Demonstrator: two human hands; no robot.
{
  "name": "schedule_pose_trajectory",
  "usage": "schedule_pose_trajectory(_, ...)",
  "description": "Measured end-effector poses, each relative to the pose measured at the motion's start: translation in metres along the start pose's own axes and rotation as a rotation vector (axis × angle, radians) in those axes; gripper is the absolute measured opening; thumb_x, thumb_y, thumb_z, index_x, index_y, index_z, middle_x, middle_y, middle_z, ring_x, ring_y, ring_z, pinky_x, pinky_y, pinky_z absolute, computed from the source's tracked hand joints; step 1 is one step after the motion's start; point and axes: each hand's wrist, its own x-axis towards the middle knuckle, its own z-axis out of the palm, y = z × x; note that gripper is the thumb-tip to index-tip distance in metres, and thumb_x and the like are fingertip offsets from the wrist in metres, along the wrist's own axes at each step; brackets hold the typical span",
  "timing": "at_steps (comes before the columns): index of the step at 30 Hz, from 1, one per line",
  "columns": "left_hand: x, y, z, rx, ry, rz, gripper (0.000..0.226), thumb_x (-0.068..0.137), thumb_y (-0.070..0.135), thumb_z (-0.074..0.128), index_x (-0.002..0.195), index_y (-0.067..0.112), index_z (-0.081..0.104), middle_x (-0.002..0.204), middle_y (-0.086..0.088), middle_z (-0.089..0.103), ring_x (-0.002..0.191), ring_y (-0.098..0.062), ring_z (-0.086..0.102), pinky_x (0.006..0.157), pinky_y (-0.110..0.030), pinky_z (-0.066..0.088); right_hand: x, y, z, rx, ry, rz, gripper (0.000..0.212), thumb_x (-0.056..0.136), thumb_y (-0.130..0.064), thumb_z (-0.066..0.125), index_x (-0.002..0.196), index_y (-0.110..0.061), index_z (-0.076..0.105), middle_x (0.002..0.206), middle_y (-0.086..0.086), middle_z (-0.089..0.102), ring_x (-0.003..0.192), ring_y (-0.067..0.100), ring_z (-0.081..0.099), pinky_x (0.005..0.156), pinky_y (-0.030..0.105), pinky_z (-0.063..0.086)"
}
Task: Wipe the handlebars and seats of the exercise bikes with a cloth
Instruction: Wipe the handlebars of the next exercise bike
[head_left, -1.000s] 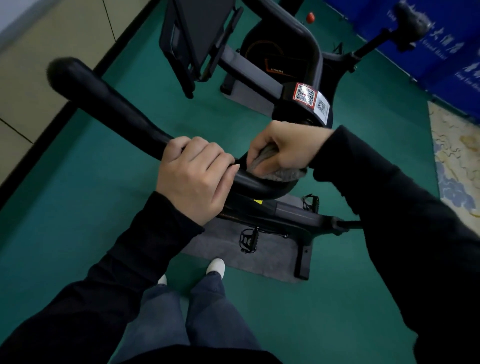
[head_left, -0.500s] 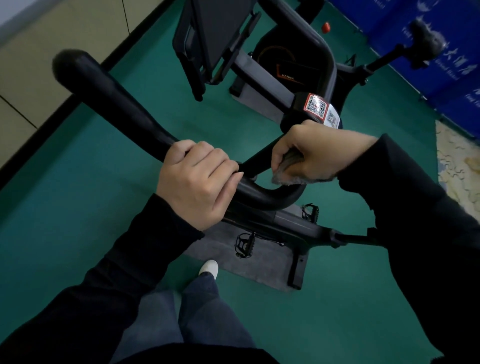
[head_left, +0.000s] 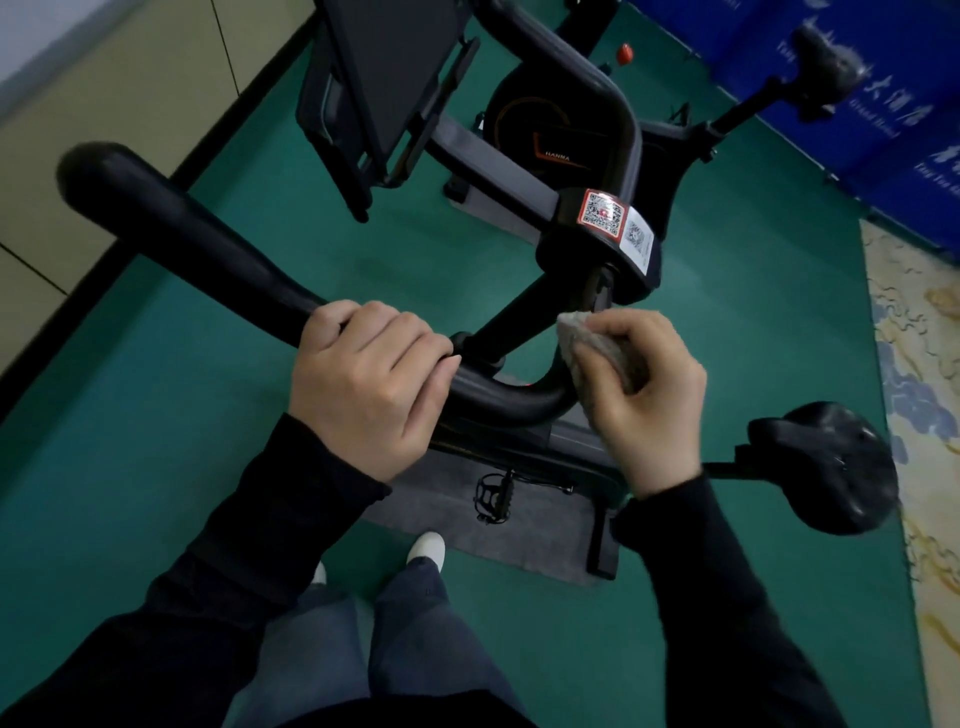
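Two black exercise bikes stood on a green floor (head_left: 156, 467), seen from above by the person cleaning them. The nearer bike (head_left: 519, 457) carried a long padded handlebar (head_left: 197, 239), which swept from a rounded tip down to a U-shaped bend. Beyond the handlebar stood the further bike (head_left: 566, 135), and to the right of the bend, well apart from it, was the nearer bike's seat (head_left: 826, 462). Under the handlebar a grey mat (head_left: 530, 535) lay beneath the frame. The left hand (head_left: 369, 389) was clenched round the handlebar just short of the bend, fingers curled over the top. The right hand (head_left: 644, 405) grasped a folded grey cloth (head_left: 597, 348) between thumb and fingers and held it against the right-hand rise of the bend. Just beyond that rise, a red and white code sticker (head_left: 602, 213) marked the further bike. To do this step well, the cloth would probably best be wrapped partly round the tube and drawn along the curve with firm, even pressure, so the underside was cleaned too. The left hand's hold looked useful for steadying the bar, though the patch beneath it would need wiping once that hand shifted.
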Motion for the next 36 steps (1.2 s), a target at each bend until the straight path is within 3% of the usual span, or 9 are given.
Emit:
schedule_pose_trajectory(4,-0.001,0.001,0.000,0.008,0.002,0.001,0.023,0.091,0.023,0.051,0.079,0.014,0.068,0.079,0.002,0.068,0.074,-0.024,0.062,0.078,-0.035,0.032,-0.029,-0.001,0.026,0.242,0.352,0.240,0.010,0.085,0.001,0.062,0.093,-0.004,0.063,0.094,0.012,0.064,0.091,0.025,0.062,0.085,0.036,0.051)
schedule_pose_trajectory(8,-0.001,0.000,0.001,0.022,0.004,0.002,0.023,0.092,0.023,0.050,0.079,0.015,0.068,0.080,0.002,0.068,0.075,-0.023,0.061,0.078,-0.036,0.032,-0.034,-0.001,0.036,0.462,0.505,0.474,0.012,0.089,-0.004,0.063,0.095,-0.014,0.061,0.092,0.000,0.064,0.089,0.013,0.063,0.084,0.028,0.052)
schedule_pose_trajectory(13,-0.003,0.000,0.004,0.028,0.003,0.009,0.023,0.092,0.022,0.050,0.080,0.015,0.068,0.080,0.002,0.068,0.076,-0.023,0.060,0.078,-0.037,0.032,-0.028,0.007,0.043,0.680,0.584,0.592,0.014,0.091,-0.003,0.060,0.093,-0.017,0.060,0.090,-0.005,0.066,0.087,0.009,0.063,0.079,0.022,0.051)
schedule_pose_trajectory(18,-0.003,-0.001,0.005,0.043,0.009,0.021,0.023,0.091,0.022,0.050,0.080,0.015,0.068,0.081,0.002,0.069,0.079,-0.022,0.058,0.077,-0.038,0.032,-0.032,0.005,0.053,1.008,0.633,0.863,0.006,0.094,-0.009,0.056,0.097,-0.015,0.059,0.103,0.006,0.063,0.102,0.020,0.059,0.103,0.043,0.045)
schedule_pose_trajectory(20,-0.004,-0.001,0.005,0.048,0.008,0.018,0.025,0.092,0.022,0.049,0.080,0.014,0.069,0.080,0.001,0.069,0.078,-0.022,0.059,0.077,-0.039,0.032,-0.025,0.007,0.054,1.231,0.629,0.964,0.006,0.096,-0.010,0.053,0.098,-0.013,0.058,0.110,0.011,0.063,0.104,0.023,0.060,0.103,0.046,0.045)
schedule_pose_trajectory(23,-0.005,-0.001,0.005,0.048,0.005,0.010,0.026,0.092,0.022,0.048,0.079,0.014,0.069,0.080,0.001,0.069,0.077,-0.022,0.059,0.077,-0.040,0.033,-0.035,0.003,0.056,1.388,0.540,1.006,0.009,0.098,-0.013,0.050,0.103,-0.012,0.057,0.113,0.013,0.062,0.093,0.019,0.062,0.085,0.035,0.054)
schedule_pose_trajectory(25,-0.004,-0.001,0.006,0.048,0.005,0.009,0.026,0.092,0.022,0.048,0.079,0.013,0.069,0.079,0.000,0.069,0.076,-0.023,0.060,0.077,-0.040,0.033,-0.042,0.001,0.058,1.457,0.493,1.042,0.011,0.098,-0.014,0.048,0.107,-0.013,0.055,0.112,0.014,0.060,0.092,0.019,0.060,0.083,0.034,0.053)
schedule_pose_trajectory(30,-0.004,0.000,0.006,0.055,-0.002,0.010,0.026,0.092,0.021,0.047,0.079,0.014,0.068,0.079,0.001,0.069,0.076,-0.024,0.060,0.078,-0.041,0.032,-0.030,0.006,0.058,1.632,0.411,1.058,0.012,0.100,-0.010,0.044,0.107,-0.015,0.053,0.093,0.010,0.064,0.077,0.019,0.062,0.074,0.034,0.056)
schedule_pose_trajectory(36,-0.004,0.000,0.006,0.064,0.000,0.008,0.026,0.093,0.022,0.047,0.080,0.014,0.068,0.079,0.001,0.069,0.077,-0.024,0.060,0.078,-0.040,0.031,-0.045,0.002,0.062,1.678,0.305,1.063,0.019,0.101,-0.004,0.040,0.105,-0.014,0.056,0.090,0.008,0.064,0.078,0.017,0.059,0.081,0.033,0.049)
